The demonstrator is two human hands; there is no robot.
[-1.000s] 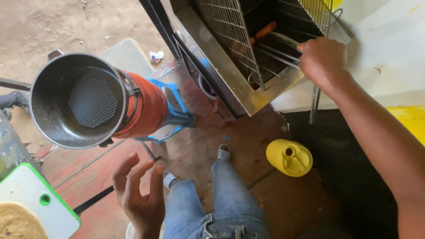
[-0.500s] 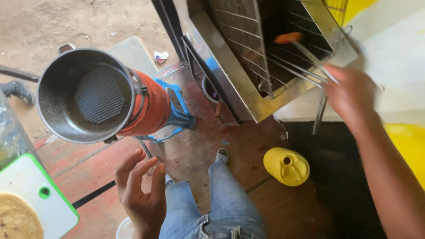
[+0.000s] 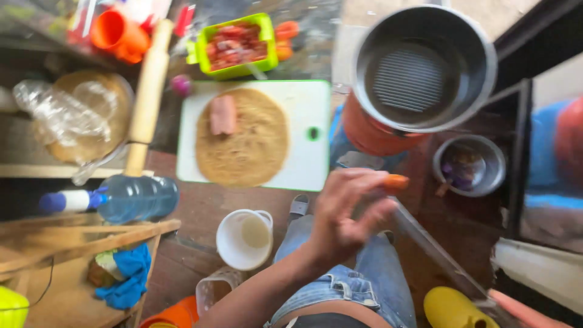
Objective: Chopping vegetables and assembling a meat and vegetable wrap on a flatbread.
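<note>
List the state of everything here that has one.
pan: empty, on orange stove
flatbread: flat on cutting board, pink piece on top
green tub: open, full of red pieces
white cup: upright, open
water bottle: on its side, capped
left hand: pinching an orange piece

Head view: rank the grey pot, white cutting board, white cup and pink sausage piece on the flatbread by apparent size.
1-2. White cutting board and grey pot: alike; the pot sits nearer the camera.
3. White cup.
4. Pink sausage piece.

Blue plastic bottle (image 3: 130, 197) with white label lying at left, crumpled clear plastic bag (image 3: 64, 112) above
</note>
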